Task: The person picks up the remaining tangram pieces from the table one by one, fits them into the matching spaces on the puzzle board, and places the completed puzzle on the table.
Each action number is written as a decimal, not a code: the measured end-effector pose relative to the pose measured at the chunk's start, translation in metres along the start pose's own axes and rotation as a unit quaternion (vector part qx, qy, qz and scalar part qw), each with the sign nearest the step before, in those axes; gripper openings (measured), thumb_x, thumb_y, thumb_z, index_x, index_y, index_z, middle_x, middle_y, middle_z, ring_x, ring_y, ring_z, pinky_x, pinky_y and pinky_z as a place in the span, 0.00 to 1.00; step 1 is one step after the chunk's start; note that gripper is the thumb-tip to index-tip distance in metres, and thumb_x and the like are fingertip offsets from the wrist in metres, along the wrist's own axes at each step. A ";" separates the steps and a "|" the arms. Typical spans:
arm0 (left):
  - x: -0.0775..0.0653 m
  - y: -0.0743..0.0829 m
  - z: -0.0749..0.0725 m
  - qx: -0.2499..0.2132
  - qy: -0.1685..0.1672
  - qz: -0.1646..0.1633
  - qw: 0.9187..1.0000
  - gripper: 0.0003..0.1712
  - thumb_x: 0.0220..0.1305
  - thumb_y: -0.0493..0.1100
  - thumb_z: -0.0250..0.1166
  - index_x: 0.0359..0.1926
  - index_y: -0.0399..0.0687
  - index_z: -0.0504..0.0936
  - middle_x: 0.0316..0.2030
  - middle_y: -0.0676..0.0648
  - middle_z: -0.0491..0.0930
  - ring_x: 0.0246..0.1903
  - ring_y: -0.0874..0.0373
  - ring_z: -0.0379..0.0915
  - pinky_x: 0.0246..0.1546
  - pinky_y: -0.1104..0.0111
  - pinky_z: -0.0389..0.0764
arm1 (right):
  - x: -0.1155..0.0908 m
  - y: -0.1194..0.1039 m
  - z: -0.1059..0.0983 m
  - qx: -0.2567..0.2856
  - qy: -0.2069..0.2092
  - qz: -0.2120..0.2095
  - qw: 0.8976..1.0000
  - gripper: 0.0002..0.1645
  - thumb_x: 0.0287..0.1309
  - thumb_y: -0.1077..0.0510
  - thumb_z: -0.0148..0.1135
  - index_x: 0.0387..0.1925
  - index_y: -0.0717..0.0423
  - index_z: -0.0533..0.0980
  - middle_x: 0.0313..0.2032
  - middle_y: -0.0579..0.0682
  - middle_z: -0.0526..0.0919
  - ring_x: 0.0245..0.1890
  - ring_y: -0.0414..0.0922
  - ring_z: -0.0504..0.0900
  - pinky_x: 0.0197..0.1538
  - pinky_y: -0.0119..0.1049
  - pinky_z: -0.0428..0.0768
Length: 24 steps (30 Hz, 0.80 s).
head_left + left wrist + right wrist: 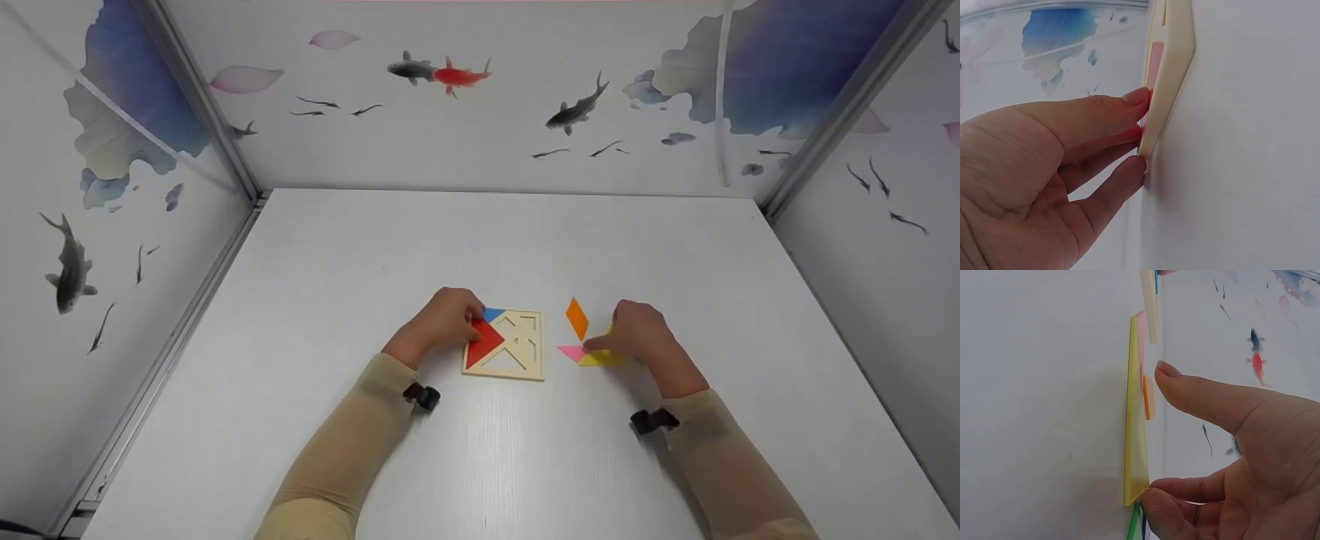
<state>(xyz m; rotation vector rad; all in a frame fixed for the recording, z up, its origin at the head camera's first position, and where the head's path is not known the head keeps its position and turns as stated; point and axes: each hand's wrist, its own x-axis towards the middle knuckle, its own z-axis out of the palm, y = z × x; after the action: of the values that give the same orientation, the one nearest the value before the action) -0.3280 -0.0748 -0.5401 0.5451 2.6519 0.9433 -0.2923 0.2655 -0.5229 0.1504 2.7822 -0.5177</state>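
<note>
A pale tangram board lies flat, with a red triangle and a blue triangle in its left part and vacant recesses on the right. My left hand rests at the board's left edge. Its nearly straight thumb touches the red piece's side, other fingertips beside it. Over a yellow triangle hovers my right hand, thumb held apart and the other fingertips touching one end of that piece. Near it lie a pink triangle and an orange parallelogram.
A green piece and a dark blue piece lie past the yellow one; the right hand hides them from the head camera. Low white walls with painted fish surround the white table at the back and sides.
</note>
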 end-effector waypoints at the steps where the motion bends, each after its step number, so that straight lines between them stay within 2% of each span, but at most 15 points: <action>1: 0.000 0.000 0.000 -0.002 0.000 -0.001 1.000 0.20 0.63 0.37 0.76 0.56 0.42 0.89 0.58 0.44 0.85 0.54 0.50 0.77 0.63 0.55 0.80 | 0.000 0.000 0.000 -0.001 -0.001 -0.002 1.000 0.43 0.51 0.36 0.81 0.51 0.65 0.75 0.39 0.58 0.80 0.38 0.52 0.76 0.42 0.41 0.80; 12: -0.001 0.001 -0.001 -0.011 -0.001 -0.010 1.000 0.20 0.63 0.38 0.76 0.56 0.42 0.89 0.58 0.45 0.84 0.55 0.50 0.75 0.63 0.55 0.79 | 0.002 -0.001 0.002 -0.012 -0.011 -0.008 1.000 0.42 0.52 0.41 0.82 0.54 0.66 0.73 0.41 0.59 0.80 0.40 0.53 0.76 0.47 0.43 0.83; 19: -0.001 0.001 0.001 -0.011 -0.003 -0.021 1.000 0.20 0.63 0.37 0.75 0.56 0.42 0.88 0.59 0.45 0.83 0.57 0.50 0.75 0.64 0.56 0.80 | 0.000 -0.001 0.000 -0.043 -0.004 -0.064 0.997 0.39 0.49 0.45 0.82 0.50 0.69 0.74 0.41 0.61 0.81 0.39 0.54 0.76 0.50 0.50 0.82; 24: 0.000 0.002 0.002 -0.011 -0.001 -0.030 0.999 0.20 0.64 0.38 0.75 0.57 0.44 0.88 0.59 0.46 0.83 0.58 0.50 0.75 0.64 0.56 0.80 | 0.001 0.001 -0.001 -0.034 -0.004 -0.093 0.995 0.43 0.50 0.49 0.81 0.59 0.72 0.73 0.49 0.64 0.82 0.44 0.57 0.77 0.58 0.55 0.81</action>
<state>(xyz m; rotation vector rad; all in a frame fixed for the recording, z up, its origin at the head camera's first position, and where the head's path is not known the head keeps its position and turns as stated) -0.3264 -0.0725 -0.5399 0.4573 2.6372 0.9527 -0.2930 0.2672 -0.5226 -0.1273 2.8167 -0.4644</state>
